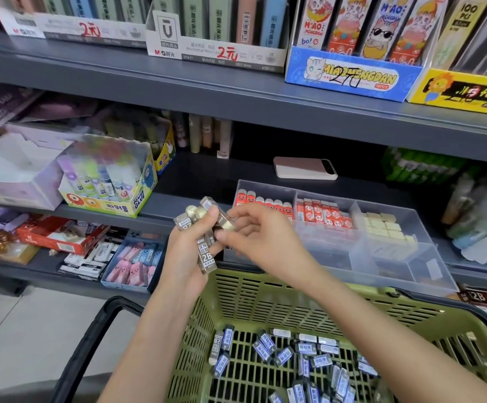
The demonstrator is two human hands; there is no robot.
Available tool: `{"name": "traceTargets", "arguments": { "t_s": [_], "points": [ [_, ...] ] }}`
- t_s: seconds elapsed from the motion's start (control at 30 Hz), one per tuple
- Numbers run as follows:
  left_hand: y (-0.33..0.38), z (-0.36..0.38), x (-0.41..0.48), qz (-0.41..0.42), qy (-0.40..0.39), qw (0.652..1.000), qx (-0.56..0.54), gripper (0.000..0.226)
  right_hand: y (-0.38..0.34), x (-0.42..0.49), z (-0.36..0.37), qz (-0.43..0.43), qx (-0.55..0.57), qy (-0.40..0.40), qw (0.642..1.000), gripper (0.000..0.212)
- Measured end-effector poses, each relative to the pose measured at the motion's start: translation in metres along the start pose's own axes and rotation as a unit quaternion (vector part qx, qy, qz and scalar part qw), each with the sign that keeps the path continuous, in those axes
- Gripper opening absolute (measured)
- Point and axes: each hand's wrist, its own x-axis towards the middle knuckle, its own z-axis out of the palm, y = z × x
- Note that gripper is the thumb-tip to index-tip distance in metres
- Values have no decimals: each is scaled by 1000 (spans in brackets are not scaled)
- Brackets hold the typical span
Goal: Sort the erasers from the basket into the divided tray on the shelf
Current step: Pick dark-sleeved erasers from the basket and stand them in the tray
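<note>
1. Bottom of the frame: a green basket [265, 282] holds many grey-sleeved erasers [294, 356] lying loose on its floor, so most of the sorting appears to be left.
2. Centre: the left grip [184, 251] curls round a handful [206, 254] of the same erasers. The right grip [259, 237] pinches one at the top of the bunch.
3. Right of centre, on the shelf [201, 175]: the clear divided tray [428, 274]. Its back compartments hold red, red-and-white and pale yellow erasers. The front ones look nearly bare, with no grey ones visible.
</note>
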Motion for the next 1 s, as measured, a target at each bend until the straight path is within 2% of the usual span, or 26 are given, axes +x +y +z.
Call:
{"name": "traceTargets", "arguments": {
  "t_s": [0.07, 0.17, 0.27, 0.33, 0.4, 0.47, 0.53, 0.63, 0.73, 0.8, 0.93, 1.0],
  "points": [
    [0, 0, 0, 2, -1, 1000, -6, 16, 3, -4, 5, -41, -33, 23, 998, 20],
    [-1, -2, 1, 11, -6, 1000, 15, 18, -3, -3, -5, -93, -5, 84, 992, 12],
    [-1, -4, 4, 2, 12, 1000, -6, 23, -2, 8, -34, -82, -28, 129, 988, 14],
    [-1, -6, 7, -8, 23, 999, -46, 25, 2, 14, -52, -35, -105, 87, 990, 14],
    [-1, -7, 10, -12, 33, 996, -85, 26, 6, 17, -60, 4, -179, 10, 984, 13],
    [-2, -8, 13, -8, 43, 993, -114, 29, 10, 16, -57, 36, -217, -56, 974, 15],
    [-2, -9, 13, -3, 49, 989, -139, 34, 15, 16, -48, 74, -219, -86, 969, 20],
    [-2, -9, 14, 0, 62, 985, -164, 36, 20, 16, -34, 120, -192, -62, 972, 19],
    [-2, -8, 14, 1, 61, 985, -162, 37, 24, 18, -23, 132, -191, -18, 972, 9],
    [-3, -7, 13, 10, 56, 986, -156, 36, 25, 20, -18, 130, -235, -10, 963, 9],
    [-2, -4, 10, 70, 41, 982, -172, 38, 26, 19, -12, 124, -312, -43, 941, 3],
    [0, -3, 9, 83, 35, 979, -182, 38, 25, 17, -15, 101, -354, -43, 929, 9]
  ]
}}
